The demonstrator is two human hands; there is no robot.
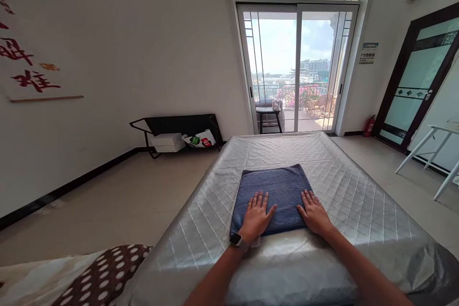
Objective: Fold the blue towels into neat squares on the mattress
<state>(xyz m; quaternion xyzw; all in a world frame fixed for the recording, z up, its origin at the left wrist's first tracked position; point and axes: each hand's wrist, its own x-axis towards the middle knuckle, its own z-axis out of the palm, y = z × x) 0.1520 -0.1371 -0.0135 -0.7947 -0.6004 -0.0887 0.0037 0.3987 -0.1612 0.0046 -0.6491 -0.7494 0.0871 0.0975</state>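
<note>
A dark blue towel (274,182) lies flat and roughly square on a silver quilted cover (201,215). My left hand (257,215) rests on the towel's near left part, fingers spread and pointing away from me. On that wrist sits a watch (236,239). My right hand (314,211) lies flat on the towel's right edge, its fingers apart and thumb turned inward. Neither hand grips anything. The towel's far edge is slightly wavy, with its far right corner drawn to a point.
A brown polka-dot cloth (107,272) lies at lower left. By the left wall stands a black rack (168,124) with white boxes (167,142) and a printed bag (199,139). Beyond the cover is a sliding glass door (297,71). A white table (442,129) stands at right.
</note>
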